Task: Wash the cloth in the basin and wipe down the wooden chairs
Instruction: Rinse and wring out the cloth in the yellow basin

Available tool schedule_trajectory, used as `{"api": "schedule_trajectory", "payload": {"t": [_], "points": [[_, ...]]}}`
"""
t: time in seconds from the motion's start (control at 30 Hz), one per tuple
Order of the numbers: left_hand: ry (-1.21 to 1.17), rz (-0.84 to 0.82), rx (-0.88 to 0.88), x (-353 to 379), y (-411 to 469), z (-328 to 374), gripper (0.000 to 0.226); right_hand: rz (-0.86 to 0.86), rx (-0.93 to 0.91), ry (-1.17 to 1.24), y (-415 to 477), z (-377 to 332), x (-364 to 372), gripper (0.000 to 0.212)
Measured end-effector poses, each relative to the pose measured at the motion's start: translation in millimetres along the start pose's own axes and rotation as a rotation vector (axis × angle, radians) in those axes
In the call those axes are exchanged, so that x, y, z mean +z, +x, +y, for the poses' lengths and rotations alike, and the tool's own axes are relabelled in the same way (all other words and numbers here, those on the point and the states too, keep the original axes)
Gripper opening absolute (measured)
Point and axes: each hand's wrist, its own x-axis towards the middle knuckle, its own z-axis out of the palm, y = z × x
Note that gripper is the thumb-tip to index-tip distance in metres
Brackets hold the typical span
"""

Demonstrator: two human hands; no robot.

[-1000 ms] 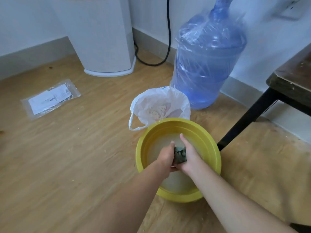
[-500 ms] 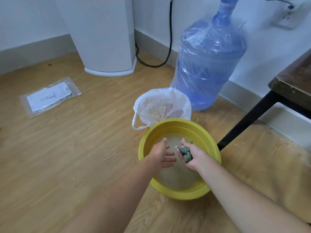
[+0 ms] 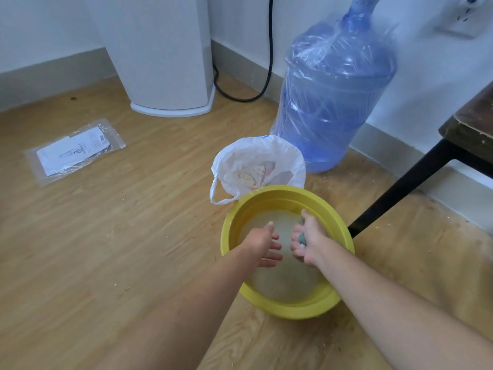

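Observation:
A yellow basin of cloudy water stands on the wooden floor in front of me. Over it, my right hand is closed around a small wadded grey-green cloth, most of it hidden in the fist. My left hand hovers beside it with fingers spread and nothing in it, a small gap between the two hands. A wooden chair with a dark seat and black legs shows at the right edge.
A white plastic bag with scraps sits right behind the basin. A large blue water jug stands by the wall, next to a white appliance with a black cable. A flat clear packet lies on the floor at left.
Both hands squeezed the cloth together a second ago. My left hand has let go and opened; my right hand keeps the cloth and has shifted slightly right.

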Motion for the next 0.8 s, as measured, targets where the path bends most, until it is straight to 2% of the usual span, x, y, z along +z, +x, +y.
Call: {"api": "schedule_trajectory", "payload": {"t": [0.17,0.27,0.37,0.43,0.5,0.57,0.67,0.73,0.8], "points": [[0.054,-0.022,0.029,2,1,-1,0.049,0.004,-0.038,-0.034,4,0,4,0.033],[0.081,-0.055,0.071,4,1,-4,0.047,-0.018,-0.087,-0.067,7,1,7,0.039],[0.033,-0.065,0.110,4,6,-9,0.042,-0.183,-0.047,0.081,7,3,12,0.031],[-0.022,0.013,0.148,1,15,-12,0.033,-0.259,-0.073,0.066,7,5,11,0.020],[-0.050,0.102,0.172,-4,23,-14,0.025,-0.270,-0.173,-0.066,12,6,4,0.015],[-0.031,0.187,0.217,-9,27,-15,0.006,-0.152,-0.311,-0.252,13,8,-3,0.025],[-0.056,0.270,0.288,-10,31,-11,0.012,0.021,-0.446,-0.357,9,9,-8,0.037],[-0.097,0.260,0.339,-3,24,-3,0.013,-0.066,-0.411,-0.255,-1,6,-4,0.045],[-0.054,0.214,0.427,6,16,4,0.009,-0.257,-0.249,-0.084,-13,2,2,0.052]]}}
